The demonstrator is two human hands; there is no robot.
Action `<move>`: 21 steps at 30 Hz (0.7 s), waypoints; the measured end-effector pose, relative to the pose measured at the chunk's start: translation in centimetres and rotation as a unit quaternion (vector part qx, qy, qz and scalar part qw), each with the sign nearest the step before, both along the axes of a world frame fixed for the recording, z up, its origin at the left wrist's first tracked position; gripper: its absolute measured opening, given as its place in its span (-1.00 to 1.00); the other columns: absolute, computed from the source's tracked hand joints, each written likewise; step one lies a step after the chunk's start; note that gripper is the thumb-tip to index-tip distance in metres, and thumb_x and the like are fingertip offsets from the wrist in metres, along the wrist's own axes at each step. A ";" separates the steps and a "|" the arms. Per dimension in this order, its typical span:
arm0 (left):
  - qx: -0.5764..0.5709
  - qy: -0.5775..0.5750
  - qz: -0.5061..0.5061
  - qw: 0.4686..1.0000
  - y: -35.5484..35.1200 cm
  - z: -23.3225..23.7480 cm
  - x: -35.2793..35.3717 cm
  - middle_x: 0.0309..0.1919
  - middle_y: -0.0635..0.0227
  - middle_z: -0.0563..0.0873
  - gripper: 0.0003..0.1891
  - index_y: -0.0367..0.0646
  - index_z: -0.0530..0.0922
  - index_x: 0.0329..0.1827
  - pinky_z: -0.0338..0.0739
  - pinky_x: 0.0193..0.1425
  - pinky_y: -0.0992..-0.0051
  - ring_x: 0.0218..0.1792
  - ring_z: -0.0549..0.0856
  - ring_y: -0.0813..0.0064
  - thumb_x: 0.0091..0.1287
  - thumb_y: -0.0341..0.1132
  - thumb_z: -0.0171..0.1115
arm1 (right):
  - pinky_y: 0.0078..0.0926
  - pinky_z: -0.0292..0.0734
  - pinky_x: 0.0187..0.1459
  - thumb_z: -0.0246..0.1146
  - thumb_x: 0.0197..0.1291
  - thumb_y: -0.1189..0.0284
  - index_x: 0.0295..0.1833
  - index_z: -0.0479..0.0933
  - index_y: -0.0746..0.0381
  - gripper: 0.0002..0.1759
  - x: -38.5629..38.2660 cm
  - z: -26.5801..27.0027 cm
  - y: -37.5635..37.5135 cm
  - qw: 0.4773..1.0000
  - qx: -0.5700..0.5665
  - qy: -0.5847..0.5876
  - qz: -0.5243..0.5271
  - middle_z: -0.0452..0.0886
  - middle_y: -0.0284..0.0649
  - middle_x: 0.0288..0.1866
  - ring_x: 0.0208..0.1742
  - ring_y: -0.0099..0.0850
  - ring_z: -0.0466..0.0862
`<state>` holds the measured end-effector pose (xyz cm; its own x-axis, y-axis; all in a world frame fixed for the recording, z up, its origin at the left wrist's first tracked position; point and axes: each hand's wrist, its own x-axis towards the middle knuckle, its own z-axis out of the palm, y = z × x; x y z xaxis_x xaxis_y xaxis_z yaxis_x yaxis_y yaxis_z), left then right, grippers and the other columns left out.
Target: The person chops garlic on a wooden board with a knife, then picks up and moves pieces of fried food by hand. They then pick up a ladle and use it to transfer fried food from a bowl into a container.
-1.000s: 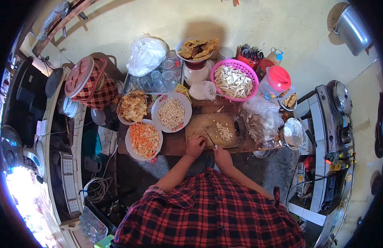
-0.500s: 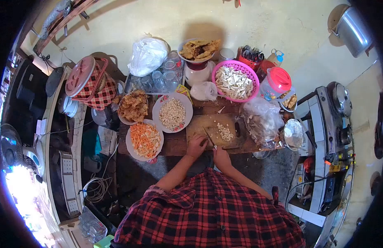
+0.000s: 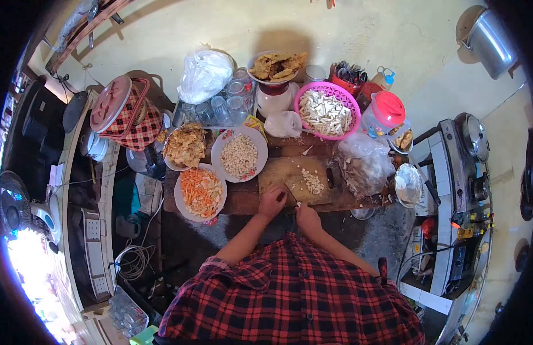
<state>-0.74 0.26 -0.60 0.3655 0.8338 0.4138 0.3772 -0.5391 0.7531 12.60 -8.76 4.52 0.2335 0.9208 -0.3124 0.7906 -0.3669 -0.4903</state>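
Note:
My right hand is wrapped round the handle of a knife, its blade pointing away from me over the near edge of a wooden cutting board. Just left of the blade, my left hand rests at the board's near left edge with its fingers curled in; whatever they pinch is too small or hidden to make out. Small pale diced pieces lie in a loose heap on the right half of the board. A lone pale sliver sits beyond the board.
Left of the board stand a plate of pale cubes, a plate of orange and white shreds and a bowl of fried food. Behind are a pink basket of white sticks and glasses. A plastic bag lies on the right.
My left hand has drawn slightly in, its fingers more curled. The knife blade has shifted and shows less. The diced heap looks the same.

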 end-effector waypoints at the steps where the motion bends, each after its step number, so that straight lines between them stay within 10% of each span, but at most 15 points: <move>1: -0.004 -0.002 0.000 1.000 -0.1 0.0 0.0 -0.36 0.18 0.65 -0.91 -0.26 0.57 -0.38 0.51 -0.04 0.31 -0.22 0.63 0.15 0.05 -0.49 0.29 | 0.07 0.50 -0.29 0.03 0.30 0.27 -0.13 0.35 0.37 -0.67 -0.1 -0.3 0.1 1.000 0.001 -0.002 0.000 0.57 0.21 -0.43 -0.32 0.17 0.60; 21: 0.041 -0.005 0.008 0.999 -0.1 1.2 0.0 -0.40 0.17 0.64 -0.93 -0.27 0.56 -0.44 0.50 -0.09 0.29 -0.26 0.62 0.16 0.02 -0.52 0.29 | 0.07 0.51 -0.29 0.03 0.31 0.26 -0.11 0.34 0.35 -0.68 0.3 -0.6 0.2 1.000 0.007 -0.005 0.029 0.59 0.17 -0.41 -0.30 0.14 0.61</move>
<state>-0.74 0.21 0.56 0.3480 0.8026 0.4845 0.3794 -0.5932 0.7101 12.85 -8.61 3.87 0.1821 0.9370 -0.2982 0.8150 -0.3134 -0.4873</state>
